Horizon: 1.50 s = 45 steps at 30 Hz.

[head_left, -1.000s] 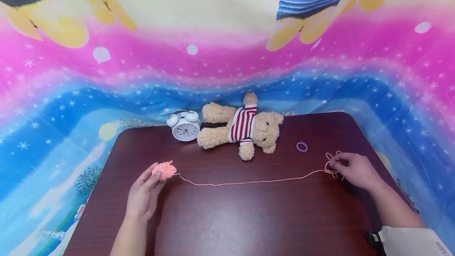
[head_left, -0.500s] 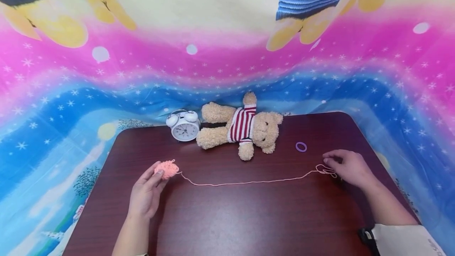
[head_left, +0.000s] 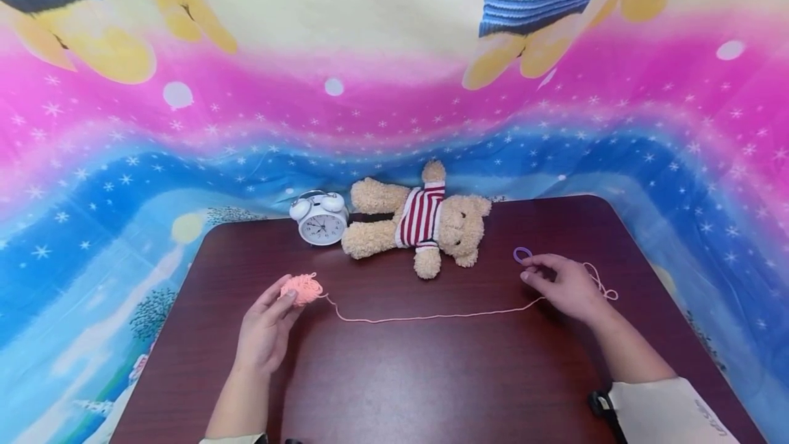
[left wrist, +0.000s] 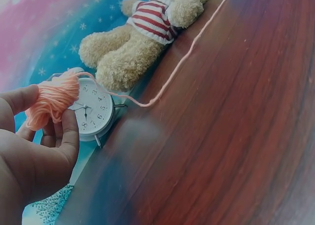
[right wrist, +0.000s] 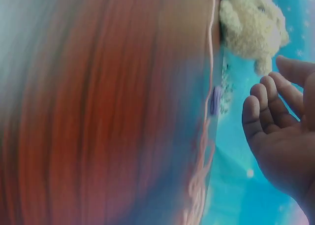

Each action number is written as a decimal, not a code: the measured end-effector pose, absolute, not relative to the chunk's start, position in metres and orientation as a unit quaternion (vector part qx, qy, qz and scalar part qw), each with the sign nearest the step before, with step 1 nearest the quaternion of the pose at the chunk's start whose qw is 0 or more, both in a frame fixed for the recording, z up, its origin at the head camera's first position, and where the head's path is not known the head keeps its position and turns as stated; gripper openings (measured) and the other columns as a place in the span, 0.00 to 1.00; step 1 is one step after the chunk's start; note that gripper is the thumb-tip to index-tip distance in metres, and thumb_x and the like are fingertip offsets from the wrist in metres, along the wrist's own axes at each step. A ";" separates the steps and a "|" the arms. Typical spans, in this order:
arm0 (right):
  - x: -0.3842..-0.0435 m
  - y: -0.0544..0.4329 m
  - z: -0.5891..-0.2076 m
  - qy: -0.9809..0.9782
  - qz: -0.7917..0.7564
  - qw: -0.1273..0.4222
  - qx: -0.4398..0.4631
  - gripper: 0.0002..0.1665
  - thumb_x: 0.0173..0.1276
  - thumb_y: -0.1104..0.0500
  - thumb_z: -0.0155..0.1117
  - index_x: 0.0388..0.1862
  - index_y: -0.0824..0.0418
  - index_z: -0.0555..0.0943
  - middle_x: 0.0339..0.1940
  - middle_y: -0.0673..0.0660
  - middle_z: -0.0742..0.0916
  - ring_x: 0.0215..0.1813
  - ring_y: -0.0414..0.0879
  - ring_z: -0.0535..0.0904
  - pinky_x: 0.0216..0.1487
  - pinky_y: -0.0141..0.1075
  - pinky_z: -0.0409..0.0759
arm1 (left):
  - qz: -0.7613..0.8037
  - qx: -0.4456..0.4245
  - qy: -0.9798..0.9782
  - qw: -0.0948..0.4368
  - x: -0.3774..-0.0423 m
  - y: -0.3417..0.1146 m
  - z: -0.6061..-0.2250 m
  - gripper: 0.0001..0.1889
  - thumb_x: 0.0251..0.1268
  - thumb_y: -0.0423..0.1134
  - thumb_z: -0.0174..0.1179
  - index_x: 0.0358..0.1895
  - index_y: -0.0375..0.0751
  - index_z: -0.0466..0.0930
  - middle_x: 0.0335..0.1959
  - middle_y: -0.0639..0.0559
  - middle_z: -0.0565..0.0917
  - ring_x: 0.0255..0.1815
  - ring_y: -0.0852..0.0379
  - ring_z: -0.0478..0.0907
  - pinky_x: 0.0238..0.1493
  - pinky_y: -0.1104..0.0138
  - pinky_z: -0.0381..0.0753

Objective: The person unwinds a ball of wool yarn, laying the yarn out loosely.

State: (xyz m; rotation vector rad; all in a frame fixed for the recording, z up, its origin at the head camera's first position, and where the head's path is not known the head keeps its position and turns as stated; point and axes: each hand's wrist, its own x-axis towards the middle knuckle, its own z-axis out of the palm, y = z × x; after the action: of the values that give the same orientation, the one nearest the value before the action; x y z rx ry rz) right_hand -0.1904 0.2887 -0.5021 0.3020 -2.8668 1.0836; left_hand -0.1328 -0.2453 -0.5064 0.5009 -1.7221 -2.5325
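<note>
In the head view my left hand point(head_left: 266, 334) pinches a small skein of peach yarn point(head_left: 303, 290) between thumb and fingers, raised over the left of the table. A single strand point(head_left: 425, 318) runs from the skein across the tabletop toward the right. My right hand point(head_left: 567, 288) hovers with loosely bent fingers, its fingertips right by a purple ring-shaped band point(head_left: 515, 255). Nothing is between the fingers in the right wrist view. Loose yarn loops point(right wrist: 197, 185) lie on the table beneath that hand, partly hidden by it in the head view.
A white twin-bell alarm clock point(head_left: 322, 225) stands at the back of the dark wooden table point(head_left: 394, 389). To its right lies a teddy bear point(head_left: 422, 218) in a red-and-white striped shirt, on its back. A patterned cloth point(head_left: 394, 108) hangs behind the table.
My right hand has let go of the yarn end and moved left to the purple band. My left hand has shifted slightly right with the skein.
</note>
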 end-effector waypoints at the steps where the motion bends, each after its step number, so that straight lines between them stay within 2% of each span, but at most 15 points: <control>1: -0.191 0.284 -0.503 -0.928 0.359 0.027 0.099 0.19 0.72 0.52 0.72 0.56 0.61 0.87 0.40 0.52 0.89 0.41 0.47 0.83 0.42 0.34 0.81 | -0.814 0.161 -0.558 0.018 -0.133 -0.244 -0.506 0.24 0.76 0.34 0.62 0.71 0.42 0.73 0.61 0.54 0.79 0.52 0.61 0.82 0.60 0.67 0.81; 5: -0.193 0.265 -0.504 -0.915 0.390 0.013 0.105 0.22 0.71 0.51 0.73 0.58 0.61 0.86 0.41 0.52 0.89 0.43 0.47 0.85 0.44 0.35 0.83 | -0.815 0.164 -0.555 0.013 -0.135 -0.239 -0.505 0.25 0.75 0.35 0.63 0.72 0.42 0.73 0.59 0.55 0.80 0.51 0.61 0.82 0.59 0.68 0.82; 13: -0.194 0.222 -0.508 -0.889 0.439 0.005 0.132 0.22 0.68 0.54 0.76 0.56 0.63 0.85 0.39 0.51 0.89 0.40 0.45 0.85 0.44 0.36 0.85 | -0.827 0.148 -0.542 0.020 -0.138 -0.231 -0.507 0.19 0.74 0.30 0.63 0.65 0.46 0.80 0.54 0.55 0.83 0.49 0.61 0.83 0.60 0.65 0.82; 21: -0.194 0.184 -0.510 -0.869 0.467 -0.005 0.164 0.21 0.67 0.56 0.76 0.56 0.63 0.85 0.39 0.48 0.89 0.40 0.42 0.84 0.43 0.35 0.85 | -0.819 0.145 -0.554 0.015 -0.139 -0.222 -0.507 0.19 0.74 0.32 0.63 0.65 0.47 0.80 0.56 0.52 0.79 0.48 0.60 0.83 0.58 0.65 0.83; 31: -0.194 0.144 -0.510 -0.845 0.497 -0.029 0.196 0.21 0.67 0.56 0.76 0.55 0.65 0.85 0.38 0.49 0.88 0.39 0.42 0.84 0.42 0.35 0.85 | -0.838 0.122 -0.532 0.012 -0.143 -0.204 -0.506 0.16 0.72 0.28 0.63 0.57 0.49 0.86 0.48 0.53 0.85 0.42 0.59 0.84 0.57 0.62 0.84; 40: -0.189 0.111 -0.509 -0.830 0.507 -0.025 0.230 0.19 0.67 0.57 0.76 0.53 0.63 0.87 0.40 0.50 0.88 0.39 0.41 0.83 0.41 0.34 0.84 | -0.841 0.106 -0.530 0.000 -0.147 -0.182 -0.502 0.16 0.71 0.28 0.64 0.57 0.47 0.85 0.48 0.52 0.85 0.42 0.59 0.84 0.57 0.61 0.84; 45: -0.184 0.094 -0.509 -0.835 0.488 -0.018 0.253 0.17 0.66 0.55 0.76 0.51 0.61 0.88 0.38 0.47 0.86 0.38 0.39 0.80 0.39 0.33 0.83 | -0.845 0.093 -0.527 -0.005 -0.148 -0.168 -0.499 0.17 0.71 0.27 0.63 0.60 0.42 0.83 0.48 0.51 0.85 0.42 0.57 0.84 0.56 0.61 0.84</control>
State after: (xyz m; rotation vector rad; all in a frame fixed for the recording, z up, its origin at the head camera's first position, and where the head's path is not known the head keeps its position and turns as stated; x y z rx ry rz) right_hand -0.1842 0.0942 -0.5085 0.8049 -2.6545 1.5510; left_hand -0.1478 -0.1680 -0.4989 0.2942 -1.6609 -2.6629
